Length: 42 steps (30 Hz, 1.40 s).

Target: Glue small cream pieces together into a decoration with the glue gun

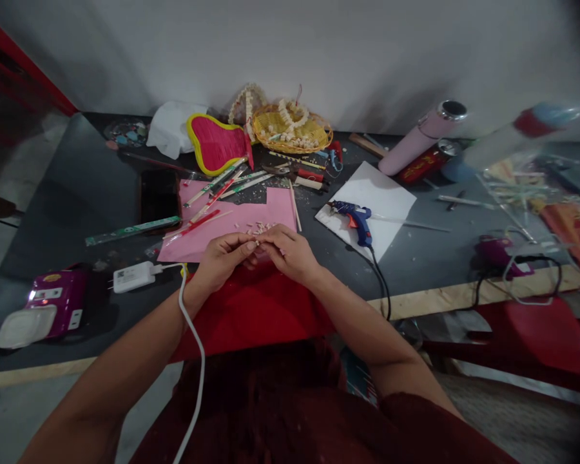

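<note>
Fingertips of my left hand and my right hand meet over the front edge of a pink sheet. Both hands pinch a small pale wooden piece between them; the fingers hide most of it. Just beyond lie several short cut bits of wood on the sheet. Below the hands a red cloth hangs over the table edge. To the right, a blue glue gun lies on a white sheet.
Behind stand a yellow wicker basket and a pink heart-shaped piece. Pliers and wrapped chopsticks lie mid-table. A phone, white charger and purple socket box sit left; a pink flask leans right.
</note>
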Available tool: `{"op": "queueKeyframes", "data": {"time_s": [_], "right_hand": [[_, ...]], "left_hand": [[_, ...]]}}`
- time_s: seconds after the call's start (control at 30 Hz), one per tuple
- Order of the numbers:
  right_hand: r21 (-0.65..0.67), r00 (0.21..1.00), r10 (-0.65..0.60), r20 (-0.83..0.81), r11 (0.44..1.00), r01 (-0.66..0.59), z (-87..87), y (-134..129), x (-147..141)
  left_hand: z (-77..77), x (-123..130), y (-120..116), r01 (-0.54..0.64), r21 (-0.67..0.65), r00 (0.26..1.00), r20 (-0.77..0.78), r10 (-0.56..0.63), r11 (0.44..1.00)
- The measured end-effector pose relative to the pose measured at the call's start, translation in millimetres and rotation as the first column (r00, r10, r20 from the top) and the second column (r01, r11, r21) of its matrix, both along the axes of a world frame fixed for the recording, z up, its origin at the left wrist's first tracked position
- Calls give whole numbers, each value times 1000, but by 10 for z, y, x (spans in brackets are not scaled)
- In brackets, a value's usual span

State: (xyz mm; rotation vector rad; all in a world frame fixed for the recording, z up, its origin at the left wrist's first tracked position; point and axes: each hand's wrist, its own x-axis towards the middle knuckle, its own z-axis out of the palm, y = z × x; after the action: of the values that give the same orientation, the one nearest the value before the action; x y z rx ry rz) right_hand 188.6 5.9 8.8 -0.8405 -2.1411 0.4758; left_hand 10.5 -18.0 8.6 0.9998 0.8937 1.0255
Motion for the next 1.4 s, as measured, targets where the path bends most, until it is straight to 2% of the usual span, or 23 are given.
{"op": "queueKeyframes", "data": {"time_s": [0.4, 0.7, 1.03, 1.13, 1.23, 1.33, 1.4], "right_hand": [[29, 998, 26, -52, 999, -25, -13, -9, 4], [-29, 999, 13, -46, 999, -14, -35, -32, -26], [-12, 1000, 8, -26, 1000, -9, -91, -10, -16], [-21, 1000, 1, -23, 1000, -1, -5, -7, 4], [-23, 998, -57, -34, 998, 56, 168, 5, 137], [-34, 981, -196, 16, 980, 196, 342, 8, 445], [-54, 939, -325, 115, 941, 333, 401, -3, 740]], "left_hand": [[-21, -17, 4, 47, -13, 999, 14, -46, 999], [11, 5, 1, 22, -58, 999, 28, -20, 998], [25, -1, 13, 30, -76, 998, 58, -26, 997], [51, -2, 16, 4, -86, 996, 89, 4, 996], [78, -13, 19, -55, -121, 987, 144, 72, 991], [94, -23, 23, -89, -117, 975, 195, 111, 989], [100, -24, 24, -82, -105, 972, 210, 103, 991]]}}
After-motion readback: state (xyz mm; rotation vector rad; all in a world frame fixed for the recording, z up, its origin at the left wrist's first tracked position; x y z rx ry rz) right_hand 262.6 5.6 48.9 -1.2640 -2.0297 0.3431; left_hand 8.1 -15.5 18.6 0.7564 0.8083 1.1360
